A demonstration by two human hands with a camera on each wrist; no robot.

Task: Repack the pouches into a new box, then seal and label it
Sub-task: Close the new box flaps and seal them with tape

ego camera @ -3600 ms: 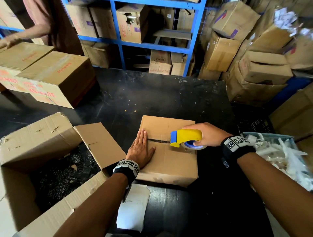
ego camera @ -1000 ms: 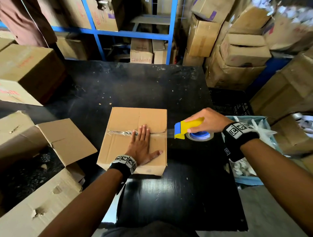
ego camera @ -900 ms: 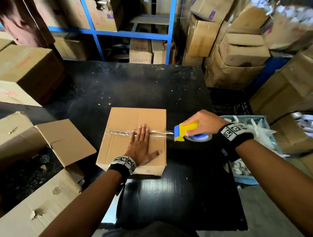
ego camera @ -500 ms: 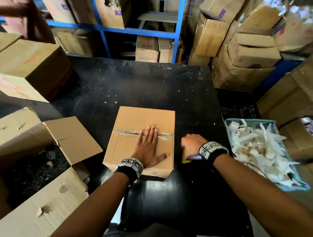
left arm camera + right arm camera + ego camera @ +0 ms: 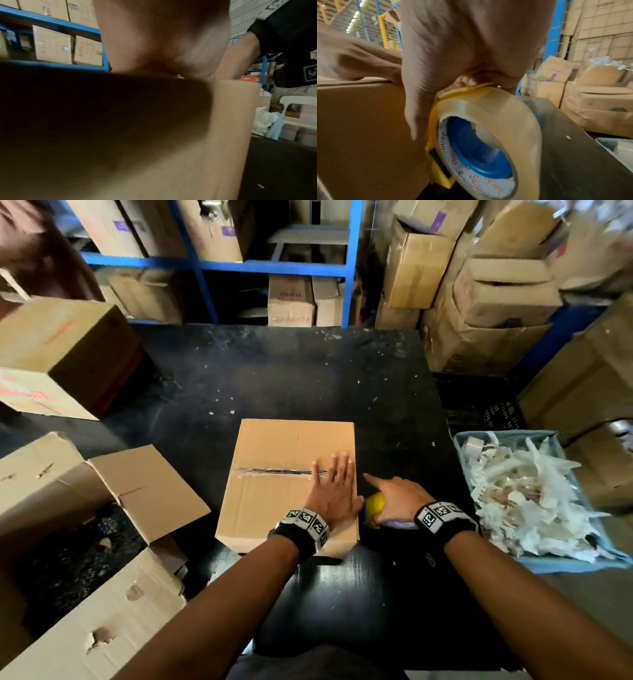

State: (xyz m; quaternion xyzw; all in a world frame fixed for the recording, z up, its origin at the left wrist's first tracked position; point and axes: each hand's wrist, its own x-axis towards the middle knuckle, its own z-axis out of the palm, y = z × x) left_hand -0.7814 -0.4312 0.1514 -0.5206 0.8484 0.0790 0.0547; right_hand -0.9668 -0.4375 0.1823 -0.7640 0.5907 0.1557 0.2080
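Observation:
A closed brown cardboard box [image 5: 274, 450] sits mid-table with a strip of clear tape [image 5: 270, 472] along its top seam. My left hand [image 5: 334, 484] lies flat on the box top near its right edge, fingers straight over the tape. My right hand [image 5: 394, 501] grips a yellow tape dispenser [image 5: 373, 506] low against the box's right side, index finger extended. In the right wrist view the dispenser [image 5: 436, 155] carries a clear tape roll [image 5: 496, 121] with a blue core, pressed beside the box wall [image 5: 359, 128]. The left wrist view is mostly blurred box surface [image 5: 188, 148].
An open, battered carton [image 5: 68, 542] stands at the left. A light blue bin [image 5: 534, 561] of white paper scraps sits right of the black table [image 5: 308, 378]. A sealed carton [image 5: 65, 354] rests far left. Blue shelving [image 5: 212, 265] and stacked cartons ring the table.
My right hand drew the dispenser off the box's right edge and down its side. My left hand slid right along the taped seam to the right edge.

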